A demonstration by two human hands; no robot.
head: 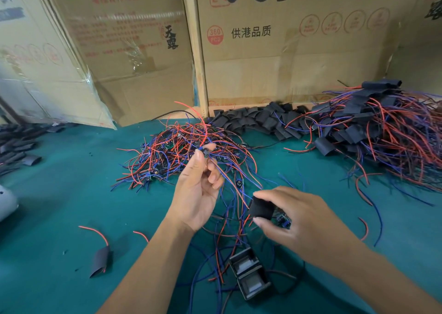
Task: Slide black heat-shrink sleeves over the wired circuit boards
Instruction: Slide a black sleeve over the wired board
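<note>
The right cardboard box [287,50] reads "供港品质" beside a red "360 PCS" stamp — the left box [134,50] shows "天露".

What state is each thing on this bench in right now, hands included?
Left hand: raised, pinching wire ends.
Right hand: pinching a black sleeve, board partly out.
Bare boards pile: unsleeved, tangled.
Empty sleeves: heaped.
Sleeved pile: covered.
Loose sleeve: lying flat.

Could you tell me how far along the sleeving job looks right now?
Done: a pile of sleeved boards sits at right. In hand: the right hand holds a black sleeve at a board, while the left hand pinches its wires. Left: the tangle of bare boards.
</note>
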